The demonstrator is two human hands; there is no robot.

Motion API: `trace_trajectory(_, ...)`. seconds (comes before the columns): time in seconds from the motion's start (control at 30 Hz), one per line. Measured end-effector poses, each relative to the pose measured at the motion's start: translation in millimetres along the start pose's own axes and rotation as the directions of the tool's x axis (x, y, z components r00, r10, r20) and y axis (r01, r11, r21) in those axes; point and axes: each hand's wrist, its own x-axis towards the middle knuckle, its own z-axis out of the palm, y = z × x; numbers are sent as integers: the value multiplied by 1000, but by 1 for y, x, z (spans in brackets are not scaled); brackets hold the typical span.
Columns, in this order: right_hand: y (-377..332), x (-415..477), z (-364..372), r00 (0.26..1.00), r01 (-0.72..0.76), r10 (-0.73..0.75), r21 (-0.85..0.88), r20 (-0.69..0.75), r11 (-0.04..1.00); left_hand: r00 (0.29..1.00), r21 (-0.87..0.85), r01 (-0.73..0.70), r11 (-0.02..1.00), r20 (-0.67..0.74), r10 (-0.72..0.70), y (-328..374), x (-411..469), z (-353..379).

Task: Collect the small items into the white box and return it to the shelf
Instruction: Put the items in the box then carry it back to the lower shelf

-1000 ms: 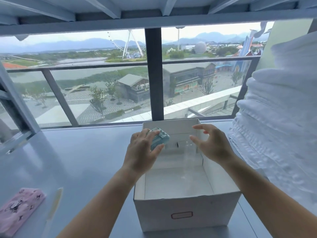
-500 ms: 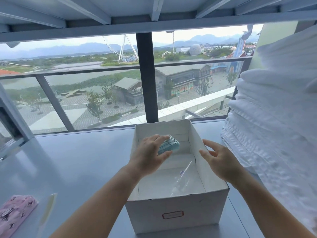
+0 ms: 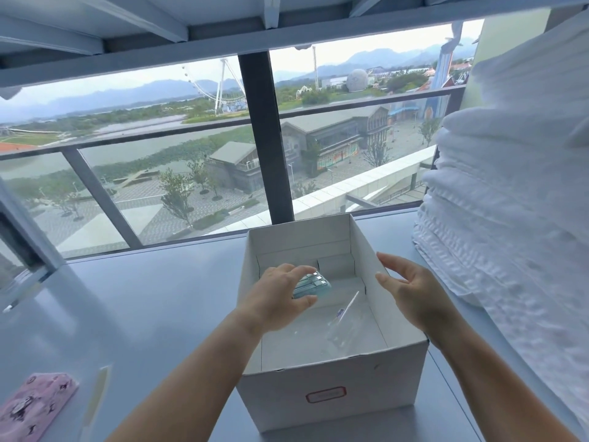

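The white box [image 3: 331,390] stands open on the grey shelf surface, a red-outlined label on its front. My left hand [image 3: 275,298] reaches inside it from the left, fingers closed around a small teal case [image 3: 314,283] held above the box floor. A clear plastic packet [image 3: 344,317] with a thin stick lies on the bottom of the box. My right hand [image 3: 411,290] hovers at the box's right wall with its fingers spread and nothing in it.
A tall stack of white folded towels [image 3: 510,218] fills the right side, close to the box. A pink patterned pouch [image 3: 30,406] and a pale flat strip [image 3: 98,393] lie at the near left. A window with a railing runs behind the shelf.
My left hand has carried the teal case down deeper into the box. My right hand has pulled back from over the box to its right wall. The clear packet now lies on the box floor.
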Motion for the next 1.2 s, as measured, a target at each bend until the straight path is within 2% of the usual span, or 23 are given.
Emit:
trace_trajectory(0.17,-3,-2,0,1000,12,-12,15,3,1000,996,57,54,997,72,-58,-5,3,5)
trace_trajectory(0.27,-3,-2,0,1000,14,-14,17,-3,1000,998,32,56,998,29,-57,-9,4,6)
trace_trajectory(0.37,-1,-1,0,1000,12,-12,15,-5,1000,994,39,-24,999,-102,28,-2,1,1)
trace_trajectory(0.47,0,-1,-1,1000,12,-12,12,-2,1000,929,70,-103,992,-350,121,7,-6,-13)
trace_trajectory(0.57,-2,-1,-1,1000,19,-19,3,0,1000,876,71,-27,997,-480,58,1,-17,-27)
trace_trajectory(0.7,1,0,-1,1000,27,-27,-7,-3,1000,872,-114,189,975,-438,-220,-22,-35,-25)
trace_trajectory(0.77,1,1,-1,1000,28,-28,-20,-7,999,859,-307,264,914,-356,-367,-28,-43,-23)
trace_trajectory(0.83,0,2,-2,1000,30,-30,-64,-5,997,859,-470,285,835,-262,-440,-31,-48,-22)
trace_trajectory(1.03,-15,1,-3,998,61,-62,-227,3,972,901,-528,219,821,-214,-378,-32,-61,-21)
trace_trajectory(1.2,-49,-8,15,968,185,-230,-341,-95,922,924,-464,221,858,-181,-336,-46,-81,-29)
